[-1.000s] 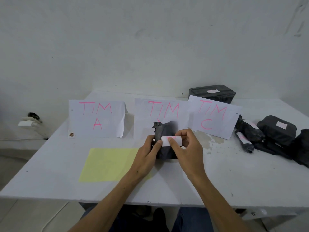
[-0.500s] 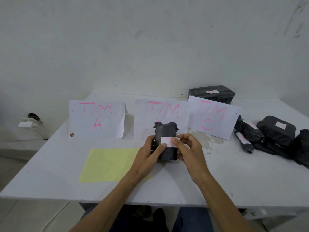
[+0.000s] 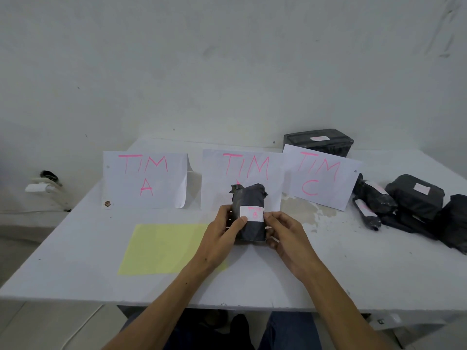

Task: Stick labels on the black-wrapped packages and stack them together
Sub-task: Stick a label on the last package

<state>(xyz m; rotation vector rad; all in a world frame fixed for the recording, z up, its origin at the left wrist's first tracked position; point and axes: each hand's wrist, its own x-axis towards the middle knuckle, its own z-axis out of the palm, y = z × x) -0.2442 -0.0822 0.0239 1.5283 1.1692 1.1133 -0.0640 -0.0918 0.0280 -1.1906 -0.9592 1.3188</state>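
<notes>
A small black plastic-wrapped package (image 3: 250, 213) stands upright above the white table (image 3: 328, 261), its long axis vertical and its crumpled, twisted end pointing up, in front of the middle white paper sign. The left hand (image 3: 219, 236) grips its left side, thumb pressing the lower left corner of a white rectangular label with pink writing (image 3: 252, 213) that faces the camera. The right hand (image 3: 288, 236) curls around the package's right side, fingertips at the label's right edge. A yellow paper sheet (image 3: 161, 248) lies flat to the left. More black-wrapped labelled packages (image 3: 414, 195) lie clustered at the table's right.
</notes>
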